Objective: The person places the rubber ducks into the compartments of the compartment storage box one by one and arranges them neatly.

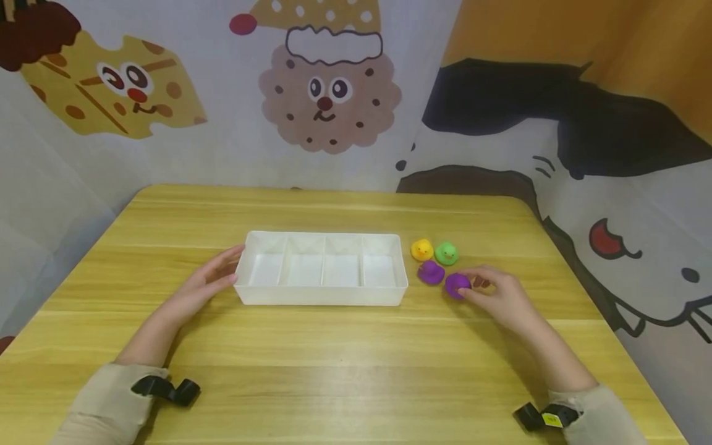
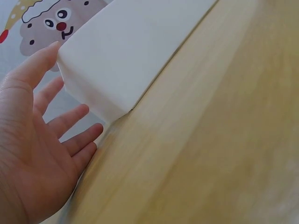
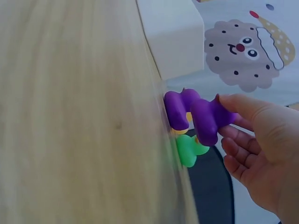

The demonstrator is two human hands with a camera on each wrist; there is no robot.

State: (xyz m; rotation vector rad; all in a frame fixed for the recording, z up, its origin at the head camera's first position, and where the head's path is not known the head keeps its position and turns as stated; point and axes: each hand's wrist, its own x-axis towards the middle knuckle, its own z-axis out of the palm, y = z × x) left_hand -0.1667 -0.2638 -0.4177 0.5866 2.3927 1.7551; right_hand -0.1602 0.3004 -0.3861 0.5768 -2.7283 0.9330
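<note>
A white box with four compartments (image 1: pixel 321 295) stands on the table, and its compartments look empty. At its left end is my left hand (image 1: pixel 197 290), fingers spread and relaxed; in the left wrist view the thumb of the hand (image 2: pixel 42 140) touches the box's corner (image 2: pixel 107 60). My right hand (image 1: pixel 503 300) pinches a purple duck (image 1: pixel 457 285) between thumb and fingers. Just left of it sits another purple duck (image 1: pixel 431 272), with a yellow duck (image 1: pixel 422 250) and a green duck (image 1: pixel 447 253) behind. The right wrist view shows the pinched duck (image 3: pixel 208 121) in the hand (image 3: pixel 266 149).
The wooden table (image 1: pixel 334 371) ends at a back edge against a cloth with printed cartoon figures (image 1: pixel 330 105). The ducks stand to the right of the box. Each sleeve carries a black wrist camera (image 1: pixel 167 390).
</note>
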